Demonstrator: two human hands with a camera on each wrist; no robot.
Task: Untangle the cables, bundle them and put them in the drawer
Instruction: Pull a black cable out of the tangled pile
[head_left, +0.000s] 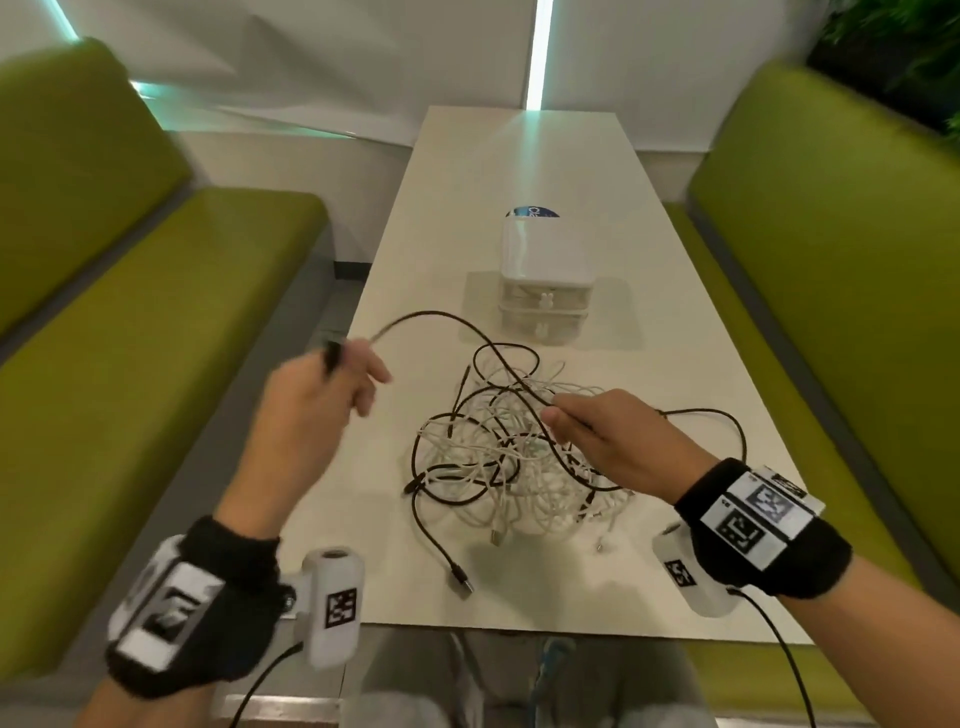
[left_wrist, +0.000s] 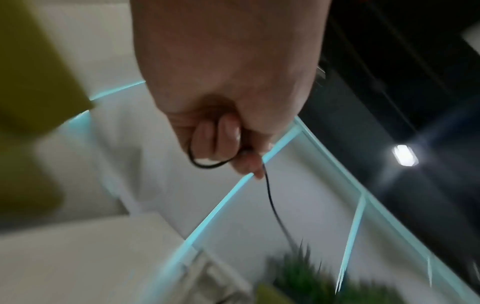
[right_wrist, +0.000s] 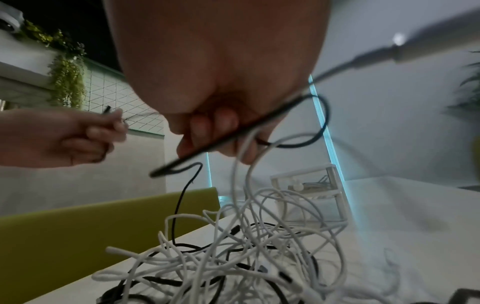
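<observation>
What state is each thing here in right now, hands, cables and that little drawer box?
Left hand: grips a black cable end, lifted.
Right hand: pinches cable strands above the pile.
Cable pile: black and white, tangled.
Drawer box: both drawers closed.

Green benches (head_left: 156, 322) flank the white table (head_left: 415, 291); plants (head_left: 893, 47) behind.

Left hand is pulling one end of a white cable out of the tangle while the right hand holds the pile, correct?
Not quite: the cable gripped by the left hand is black, not white, as the head view shows. The right hand does hold strands at the pile.
</observation>
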